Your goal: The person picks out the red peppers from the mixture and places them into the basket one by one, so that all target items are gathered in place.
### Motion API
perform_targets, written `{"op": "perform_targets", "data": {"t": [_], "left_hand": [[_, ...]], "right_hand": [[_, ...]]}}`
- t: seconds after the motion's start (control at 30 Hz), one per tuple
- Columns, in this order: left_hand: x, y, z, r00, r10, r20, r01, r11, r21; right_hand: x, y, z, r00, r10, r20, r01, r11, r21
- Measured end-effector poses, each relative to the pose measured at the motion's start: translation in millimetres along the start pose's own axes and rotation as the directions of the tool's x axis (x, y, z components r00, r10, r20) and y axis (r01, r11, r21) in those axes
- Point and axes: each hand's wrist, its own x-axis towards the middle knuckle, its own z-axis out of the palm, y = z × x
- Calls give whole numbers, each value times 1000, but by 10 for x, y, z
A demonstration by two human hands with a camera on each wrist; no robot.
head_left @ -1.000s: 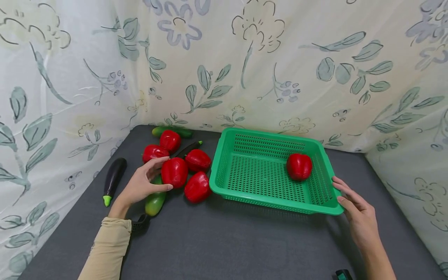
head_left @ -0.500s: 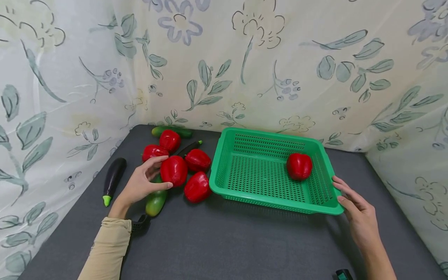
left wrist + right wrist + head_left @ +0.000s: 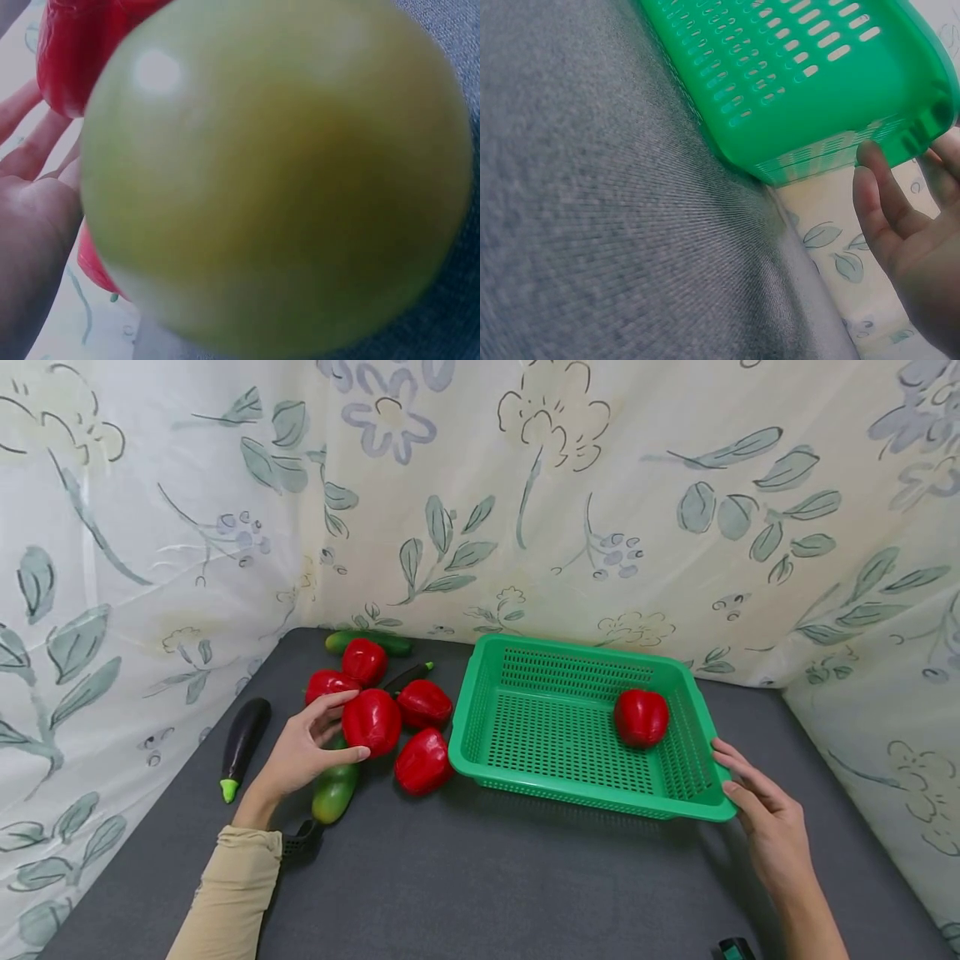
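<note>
My left hand (image 3: 303,747) holds a red bell pepper (image 3: 372,722) between thumb and fingers, over the cluster of vegetables on the left. Under that wrist lies a thick green cucumber-like vegetable (image 3: 334,787); its yellowish rounded end (image 3: 285,180) fills most of the left wrist view and hides much of the hand. My right hand (image 3: 768,818) grips the right rim of a green plastic basket (image 3: 577,789), fingers curled at the edge. In the right wrist view, the fingertips meet the basket's rim near a corner. One red bell pepper (image 3: 641,718) sits inside, toward the right.
More red bell peppers (image 3: 423,762) lie between the held one and the basket. A dark eggplant (image 3: 247,739) lies far left, and a slim dark vegetable (image 3: 408,677) behind the peppers. A cucumber (image 3: 367,642) rests at the back by the floral curtain (image 3: 450,468).
The held pepper and the left fingers have risen very slightly, up and a little left in the head view. The right hand and basket stay where they were.
</note>
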Motion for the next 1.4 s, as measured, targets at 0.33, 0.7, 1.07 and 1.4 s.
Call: {"op": "perform_targets", "data": {"t": [0.33, 0.7, 1.07, 1.4], "left_hand": [[4, 46, 7, 1000, 1, -26, -1, 1000, -8], [8, 69, 26, 999, -14, -42, 15, 1000, 1], [17, 117, 48, 998, -5, -58, 4, 1000, -24], [23, 166, 75, 997, -16, -73, 14, 1000, -23]], "right_hand": [[1, -12, 5, 1000, 2, -6, -2, 1000, -8], [9, -26, 11, 1000, 1, -6, -1, 1000, -8], [-2, -32, 7, 1000, 12, 5, -12, 1000, -4], [5, -49, 16, 1000, 13, 3, -13, 1000, -11]]}}
